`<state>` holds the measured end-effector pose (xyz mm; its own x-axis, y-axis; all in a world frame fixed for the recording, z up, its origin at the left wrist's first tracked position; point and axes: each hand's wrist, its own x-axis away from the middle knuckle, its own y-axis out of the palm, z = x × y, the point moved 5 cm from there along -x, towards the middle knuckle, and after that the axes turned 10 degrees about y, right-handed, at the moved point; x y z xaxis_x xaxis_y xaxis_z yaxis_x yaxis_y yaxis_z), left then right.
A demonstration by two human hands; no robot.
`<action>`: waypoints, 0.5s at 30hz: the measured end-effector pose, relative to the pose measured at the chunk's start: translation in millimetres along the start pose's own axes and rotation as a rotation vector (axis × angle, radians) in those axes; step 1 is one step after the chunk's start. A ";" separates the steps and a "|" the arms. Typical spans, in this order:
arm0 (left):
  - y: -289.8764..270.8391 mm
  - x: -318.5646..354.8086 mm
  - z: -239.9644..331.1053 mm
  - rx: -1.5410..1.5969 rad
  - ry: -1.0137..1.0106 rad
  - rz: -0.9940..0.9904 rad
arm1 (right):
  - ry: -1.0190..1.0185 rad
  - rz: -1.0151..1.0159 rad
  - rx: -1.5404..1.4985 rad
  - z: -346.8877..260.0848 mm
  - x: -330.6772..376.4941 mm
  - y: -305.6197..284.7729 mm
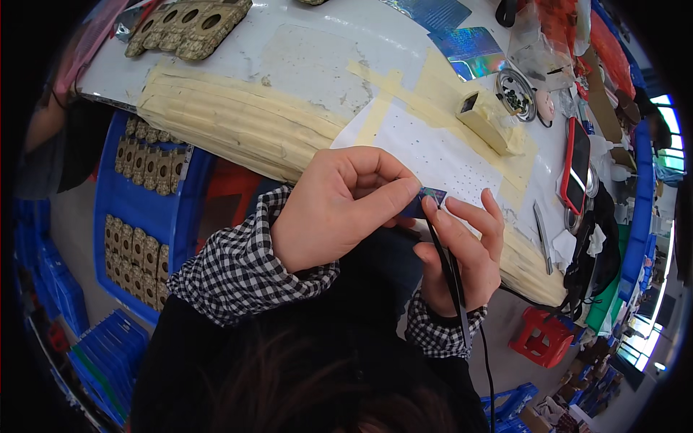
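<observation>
My left hand point(346, 209) is closed, thumb and forefinger pinching a small shiny blue-purple piece of sheet point(435, 195) above the table's near edge. My right hand point(465, 252) comes to it from the other side. Its forefinger tip touches the piece, while the thumb and other fingers stand apart, loosely curved. A black cord point(455, 278) hangs down in front of the right palm. Under and beyond the hands lies white paper point(411, 148) dotted with tiny dark specks, partly covered by my fingers.
Metal tweezers point(542, 234) and a red-edged phone point(575, 166) lie at right. A round metal dish point(530, 108) of dark bits stands near a tape-wrapped block point(491, 123) and shiny sheets point(473, 54). Camouflage-patterned casings point(191, 29) sit far left; a blue tray point(133, 200) holds several more.
</observation>
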<state>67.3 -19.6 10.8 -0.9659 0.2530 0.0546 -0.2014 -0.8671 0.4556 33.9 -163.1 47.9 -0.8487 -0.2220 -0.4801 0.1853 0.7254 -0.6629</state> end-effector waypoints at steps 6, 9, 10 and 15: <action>0.2 0.0 -0.1 0.026 -0.012 0.000 | 0.020 0.000 -0.005 0.9 0.8 1.9; -0.4 0.4 0.1 0.028 -0.008 0.002 | 0.023 -0.008 0.004 0.5 0.7 2.2; -0.5 0.4 -0.2 0.028 -0.005 0.002 | 0.024 -0.013 0.009 0.3 0.7 2.2; -0.4 0.2 -1.5 0.028 0.004 0.003 | 0.025 0.000 0.012 0.4 1.0 2.8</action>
<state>67.0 -19.9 9.3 -0.9672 0.2487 0.0526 -0.1939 -0.8556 0.4800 33.8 -161.5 45.4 -0.8605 -0.2056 -0.4661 0.1913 0.7176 -0.6697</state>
